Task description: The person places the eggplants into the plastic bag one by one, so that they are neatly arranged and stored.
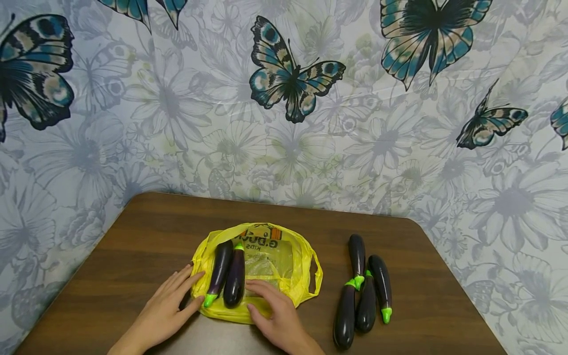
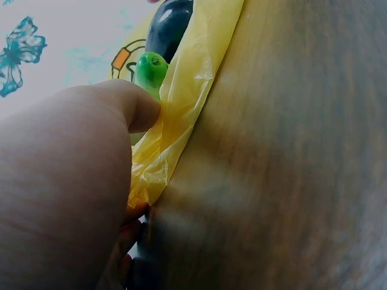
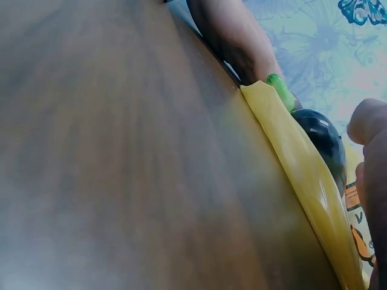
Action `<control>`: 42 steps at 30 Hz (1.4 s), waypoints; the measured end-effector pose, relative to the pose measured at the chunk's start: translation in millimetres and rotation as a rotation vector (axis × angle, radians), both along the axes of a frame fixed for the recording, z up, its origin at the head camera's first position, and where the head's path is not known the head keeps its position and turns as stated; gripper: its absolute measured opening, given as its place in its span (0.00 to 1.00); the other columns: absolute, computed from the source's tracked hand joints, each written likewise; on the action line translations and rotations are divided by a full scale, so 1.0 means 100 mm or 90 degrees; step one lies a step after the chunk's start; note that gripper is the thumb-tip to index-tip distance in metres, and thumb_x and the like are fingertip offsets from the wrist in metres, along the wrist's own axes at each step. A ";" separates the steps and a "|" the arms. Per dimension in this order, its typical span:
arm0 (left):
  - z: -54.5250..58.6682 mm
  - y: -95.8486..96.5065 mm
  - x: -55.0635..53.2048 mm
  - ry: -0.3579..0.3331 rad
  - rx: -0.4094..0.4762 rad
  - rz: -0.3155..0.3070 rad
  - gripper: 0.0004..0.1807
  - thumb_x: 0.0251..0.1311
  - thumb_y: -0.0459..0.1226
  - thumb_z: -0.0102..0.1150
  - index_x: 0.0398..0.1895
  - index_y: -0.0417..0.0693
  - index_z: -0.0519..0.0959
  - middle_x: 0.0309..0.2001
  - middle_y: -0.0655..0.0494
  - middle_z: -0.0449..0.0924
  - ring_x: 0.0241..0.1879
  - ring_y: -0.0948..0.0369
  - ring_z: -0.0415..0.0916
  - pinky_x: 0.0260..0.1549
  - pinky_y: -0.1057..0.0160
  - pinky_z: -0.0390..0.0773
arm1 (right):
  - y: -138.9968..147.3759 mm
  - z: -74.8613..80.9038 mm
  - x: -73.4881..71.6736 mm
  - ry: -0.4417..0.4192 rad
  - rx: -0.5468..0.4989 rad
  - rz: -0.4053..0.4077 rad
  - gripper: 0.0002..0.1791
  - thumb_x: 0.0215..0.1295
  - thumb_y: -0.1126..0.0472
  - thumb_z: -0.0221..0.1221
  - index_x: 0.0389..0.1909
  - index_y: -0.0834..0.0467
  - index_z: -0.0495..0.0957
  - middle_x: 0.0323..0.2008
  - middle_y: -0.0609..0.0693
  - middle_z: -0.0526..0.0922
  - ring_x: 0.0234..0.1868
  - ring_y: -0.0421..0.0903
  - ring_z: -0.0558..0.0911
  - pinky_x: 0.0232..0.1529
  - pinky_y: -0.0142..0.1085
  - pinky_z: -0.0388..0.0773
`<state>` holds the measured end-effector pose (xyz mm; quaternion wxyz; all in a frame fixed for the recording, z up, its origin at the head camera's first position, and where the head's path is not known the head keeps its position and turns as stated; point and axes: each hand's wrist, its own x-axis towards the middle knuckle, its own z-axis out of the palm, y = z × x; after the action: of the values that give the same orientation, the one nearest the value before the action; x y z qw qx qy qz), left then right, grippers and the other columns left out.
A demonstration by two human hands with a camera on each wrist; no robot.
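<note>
A yellow plastic bag (image 1: 306, 246) lies on the table with its mouth spread wide. Inside, at its left, two dark eggplants with green stems rest side by side: the left eggplant (image 1: 220, 266) and the right eggplant (image 1: 235, 281). My left hand (image 1: 161, 313) touches the bag's left edge, fingers extended, its thumb near a green stem (image 2: 151, 69). In the left wrist view that thumb lies against the yellow plastic (image 2: 181, 109). My right hand (image 1: 279, 315) reaches over the bag's front edge with loosely bent fingers beside the right eggplant; whether it touches the eggplant is unclear.
Several more eggplants (image 1: 366, 301) lie in a group on the table right of the bag. The brown wooden table (image 1: 133, 246) has rounded far corners. Behind it hangs a pale floral backdrop (image 1: 199, 123) with blue butterflies.
</note>
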<state>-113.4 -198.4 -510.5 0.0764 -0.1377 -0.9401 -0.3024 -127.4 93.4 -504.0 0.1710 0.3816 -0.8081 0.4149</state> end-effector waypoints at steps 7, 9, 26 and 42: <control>-0.01 0.00 0.00 -0.001 0.000 -0.003 0.30 0.71 0.53 0.61 0.72 0.52 0.74 0.76 0.38 0.64 0.75 0.40 0.61 0.69 0.33 0.63 | 0.09 0.01 0.06 0.003 -0.023 -0.010 0.22 0.69 0.67 0.65 0.63 0.54 0.78 0.59 0.53 0.84 0.61 0.46 0.83 0.61 0.39 0.82; -0.01 0.00 -0.01 -0.004 0.001 -0.003 0.30 0.71 0.53 0.61 0.72 0.53 0.74 0.76 0.37 0.64 0.75 0.40 0.61 0.69 0.33 0.62 | 0.10 0.01 0.08 0.009 -0.030 -0.013 0.23 0.69 0.67 0.66 0.63 0.54 0.78 0.59 0.53 0.84 0.61 0.47 0.83 0.61 0.39 0.82; -0.01 0.01 -0.01 -0.007 0.002 0.000 0.30 0.72 0.53 0.60 0.73 0.53 0.73 0.76 0.38 0.63 0.76 0.41 0.60 0.72 0.36 0.60 | 0.28 0.02 0.13 0.089 -0.062 -0.046 0.25 0.65 0.70 0.67 0.63 0.56 0.78 0.58 0.56 0.83 0.59 0.49 0.83 0.64 0.28 0.76; -0.01 0.01 -0.01 -0.017 0.005 0.001 0.31 0.72 0.54 0.59 0.73 0.53 0.73 0.77 0.38 0.62 0.76 0.42 0.59 0.79 0.47 0.52 | 0.56 0.13 0.05 0.062 -0.019 -0.169 0.26 0.63 0.69 0.69 0.62 0.53 0.79 0.60 0.50 0.82 0.60 0.48 0.82 0.65 0.23 0.72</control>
<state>-114.7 -197.3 -511.9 0.0649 -0.1325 -0.9400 -0.3075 -122.3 149.3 -491.2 0.2687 0.2885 -0.8360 0.3817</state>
